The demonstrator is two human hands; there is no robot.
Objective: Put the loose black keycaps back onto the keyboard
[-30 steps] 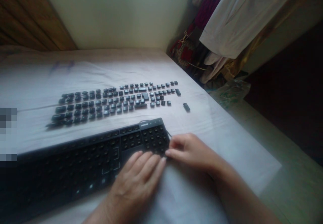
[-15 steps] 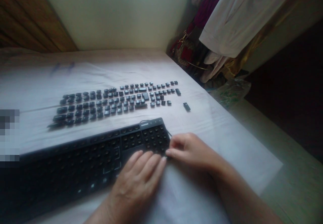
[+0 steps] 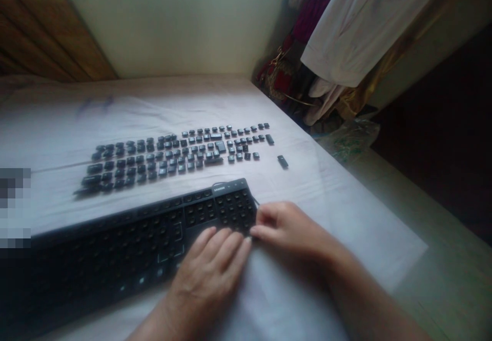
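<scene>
A black keyboard [image 3: 126,243] with its keycaps taken off lies across the white cloth in front of me. My left hand [image 3: 209,274] rests flat on its near right edge, fingers stretched out together. My right hand [image 3: 288,227] sits at the keyboard's right end, fingers curled with the tips against the corner; whether they pinch anything is hidden. Beyond the keyboard, several loose black keycaps [image 3: 172,154] are laid out in rows like a keyboard layout. One separate keycap [image 3: 283,161] lies off to their right.
The white cloth [image 3: 346,213] covers a table whose right edge drops to a pale floor. Hanging clothes and a bag [image 3: 280,79] crowd the far right corner. A cream wall and a wooden panel [image 3: 42,38] stand behind.
Both hands stay at the keyboard's right end; only the camera has shifted slightly.
</scene>
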